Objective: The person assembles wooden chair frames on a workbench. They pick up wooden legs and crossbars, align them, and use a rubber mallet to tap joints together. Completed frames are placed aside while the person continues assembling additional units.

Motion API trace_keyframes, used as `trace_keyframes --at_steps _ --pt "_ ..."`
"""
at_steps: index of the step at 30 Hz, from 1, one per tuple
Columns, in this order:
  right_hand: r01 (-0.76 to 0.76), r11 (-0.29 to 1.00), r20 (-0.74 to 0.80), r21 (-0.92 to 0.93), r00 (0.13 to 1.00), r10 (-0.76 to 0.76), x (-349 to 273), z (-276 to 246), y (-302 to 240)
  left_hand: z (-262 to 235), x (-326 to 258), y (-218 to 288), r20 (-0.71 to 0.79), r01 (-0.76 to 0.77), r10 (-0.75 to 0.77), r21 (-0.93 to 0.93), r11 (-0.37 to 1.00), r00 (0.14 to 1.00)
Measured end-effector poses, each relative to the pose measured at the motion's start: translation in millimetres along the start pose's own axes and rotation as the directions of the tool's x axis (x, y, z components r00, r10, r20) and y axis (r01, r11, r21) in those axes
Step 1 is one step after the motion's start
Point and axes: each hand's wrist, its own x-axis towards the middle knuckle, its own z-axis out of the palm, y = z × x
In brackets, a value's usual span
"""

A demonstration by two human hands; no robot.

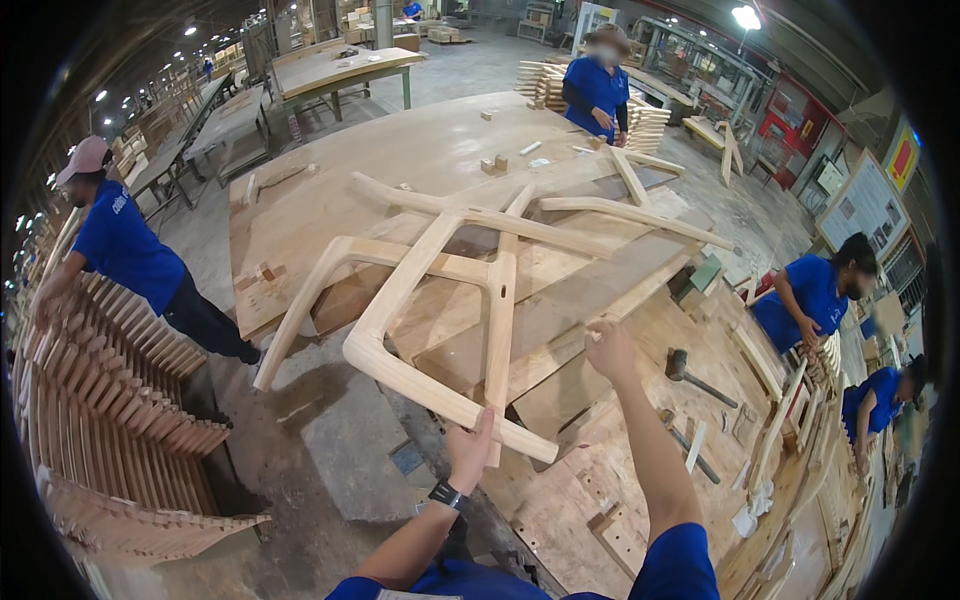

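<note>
A pale wooden chair frame [415, 380] with rounded corners slants over the near edge of the workbench. My left hand [470, 448] is closed round its lower rail near the end. A crossing upright with a dark slot [503, 290] runs down behind that rail. Off to the right, my right hand [610, 352] is raised over the bench, apart from the frame. Its fingers are curled together, and what they hold, if anything, is too small to make out. More curved wooden pieces [640, 215] lie on the bench beyond.
A mallet [700, 377] lies on the workbench [400, 145] at right, near wood scraps and blocks [612, 540]. Stacked wooden parts [120, 400] stand on the left beside a person in blue [130, 245]. Other people in blue [600, 90] are across the bench and at right.
</note>
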Motion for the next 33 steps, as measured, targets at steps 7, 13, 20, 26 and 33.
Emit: trace_keyframes --at_steps 7,13,20,26,33 --pt "-0.322 0.870 0.066 0.374 0.945 0.321 -157.5 -12.7 15.2 -2.9 4.6 -12.3 0.219 0.342 -0.279 -0.348 0.873 0.935" --pt "-0.555 0.662 0.156 0.503 0.812 0.562 -293.6 -32.1 24.3 -18.1 7.5 -20.9 0.370 0.354 -0.245 -0.262 0.898 0.896" --pt "-0.710 0.462 0.291 0.531 0.665 0.688 -339.0 -54.3 -4.7 -64.4 0.1 -21.7 0.292 0.297 -0.244 -0.155 0.942 0.925" --pt "-0.671 0.487 0.296 0.560 0.710 0.638 -337.4 -37.2 -7.8 -95.2 1.9 -17.1 0.350 0.308 -0.268 -0.061 0.950 0.898" --pt "-0.620 0.516 0.275 0.590 0.756 0.594 -341.0 -25.4 -1.6 -121.9 0.7 -21.0 0.329 0.331 -0.278 -0.115 0.937 0.902"
